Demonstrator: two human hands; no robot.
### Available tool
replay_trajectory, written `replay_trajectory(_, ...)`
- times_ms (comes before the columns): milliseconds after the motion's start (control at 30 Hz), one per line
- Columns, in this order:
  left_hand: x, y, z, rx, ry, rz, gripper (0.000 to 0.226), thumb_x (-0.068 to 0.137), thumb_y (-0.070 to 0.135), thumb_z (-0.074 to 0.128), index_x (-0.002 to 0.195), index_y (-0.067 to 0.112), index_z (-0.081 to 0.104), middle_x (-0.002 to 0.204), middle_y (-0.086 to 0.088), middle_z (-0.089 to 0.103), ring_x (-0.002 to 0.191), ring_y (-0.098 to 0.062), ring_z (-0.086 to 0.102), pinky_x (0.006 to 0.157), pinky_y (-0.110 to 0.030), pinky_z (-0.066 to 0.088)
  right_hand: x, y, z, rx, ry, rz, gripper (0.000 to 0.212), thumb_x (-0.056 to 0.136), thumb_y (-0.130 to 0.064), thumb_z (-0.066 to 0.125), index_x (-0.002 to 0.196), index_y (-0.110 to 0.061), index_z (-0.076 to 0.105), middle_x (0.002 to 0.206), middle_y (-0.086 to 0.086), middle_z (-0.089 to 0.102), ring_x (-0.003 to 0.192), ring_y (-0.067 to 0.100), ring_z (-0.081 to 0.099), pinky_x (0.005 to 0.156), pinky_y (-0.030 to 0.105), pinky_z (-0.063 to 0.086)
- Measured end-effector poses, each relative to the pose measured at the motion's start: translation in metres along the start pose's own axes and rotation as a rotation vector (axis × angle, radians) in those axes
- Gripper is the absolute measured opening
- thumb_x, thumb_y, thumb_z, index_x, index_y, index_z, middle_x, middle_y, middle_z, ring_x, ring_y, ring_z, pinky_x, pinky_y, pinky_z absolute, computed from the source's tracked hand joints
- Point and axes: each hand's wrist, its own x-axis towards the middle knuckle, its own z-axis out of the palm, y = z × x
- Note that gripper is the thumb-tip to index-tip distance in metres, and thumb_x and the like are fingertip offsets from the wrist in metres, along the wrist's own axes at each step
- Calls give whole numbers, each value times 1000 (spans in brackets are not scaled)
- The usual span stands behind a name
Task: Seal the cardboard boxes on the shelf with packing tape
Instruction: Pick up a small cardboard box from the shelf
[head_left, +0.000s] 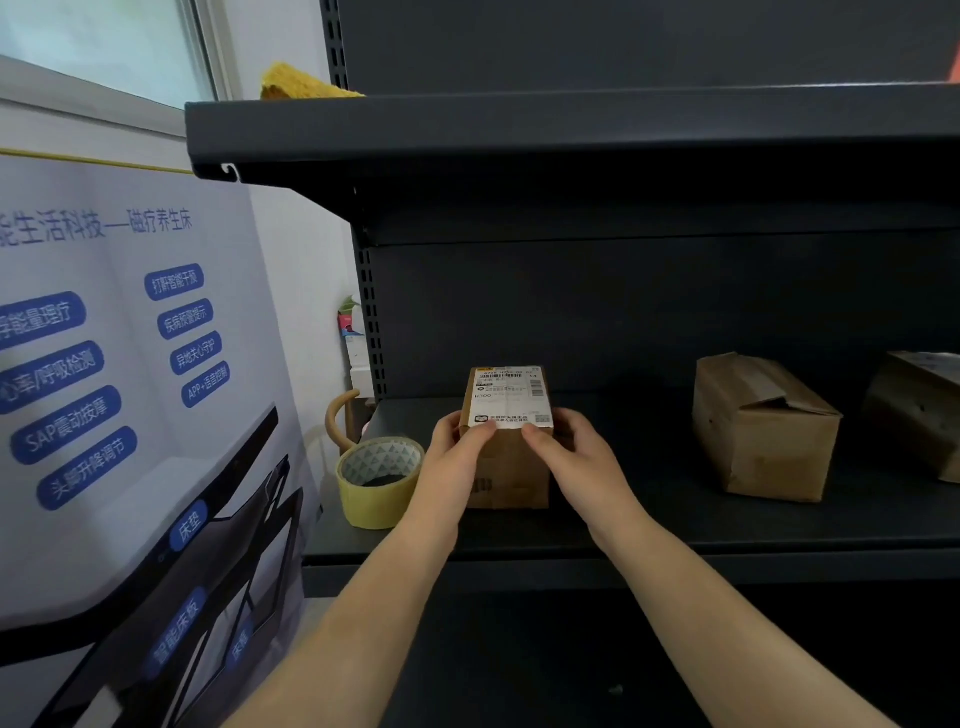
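The shelf (675, 525) is carrying three boxes in view: two larger ones, box two (763, 426) and box three (919, 415), sitting well apart to the right, the latter cut by the frame edge. The small box (506, 441) is standing near the front, left of centre, label on top. The left hand (457, 452) and right hand (576, 457) are gripping its top front corners, fingers curled round the sides. It is judged light, stiff-walled, crushable at flaps; holding by the sides suits. One tape roll (379, 480) is lying just beside the left wrist, untouched.
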Motion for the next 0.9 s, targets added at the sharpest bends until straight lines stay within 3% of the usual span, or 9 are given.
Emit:
replay_trajectory(67,-3,0,0,-5,0,19,25,91,25,54,113,27,44,100,5,56,92,-9,53,71,-25,47,0,1,1,-24,11,-11,53,88,-36,58,136,-22,39,136,-2,47,119,12,45,84,20,39)
replay_trajectory(233,-7,0,1,-7,-9,59,29,91,23,55,117,25,44,101,8,56,93,-7,53,74,-25,48,0,2,3,-33,30,-32,55,86,-37,61,135,-23,40,134,-3,49,122,14,46,92,27,41)
replay_trajectory(500,-16,2,2,-4,-27,225,34,90,19,55,122,25,47,118,3,59,111,-13,54,95,-34,46,-8,-2,0,7,49,-187,51,85,-33,63,131,-25,43,129,-9,52,114,4,48,82,13,40)
replay_trajectory(700,-27,4,-2,46,-33,422,40,88,15,55,125,27,44,123,8,56,111,-5,53,81,-12,50,-22,-8,-4,14,63,-297,53,82,-33,66,128,-32,41,123,-18,51,114,0,47,87,14,41)
replay_trajectory(800,-36,6,-3,40,-38,521,45,82,23,64,120,34,44,122,12,55,109,3,54,79,-10,48,-32,-13,-6,64,36,-360,53,75,-36,69,121,-39,42,119,-24,53,113,-4,50,89,16,46)
replay_trajectory(900,-46,7,-2,29,-25,595,48,77,27,60,121,36,42,123,14,55,112,6,52,80,-10,46,-41,-15,-8,81,28,-416,53,69,-45,69,115,-45,43,118,-26,54,114,-9,49,89,15,47)
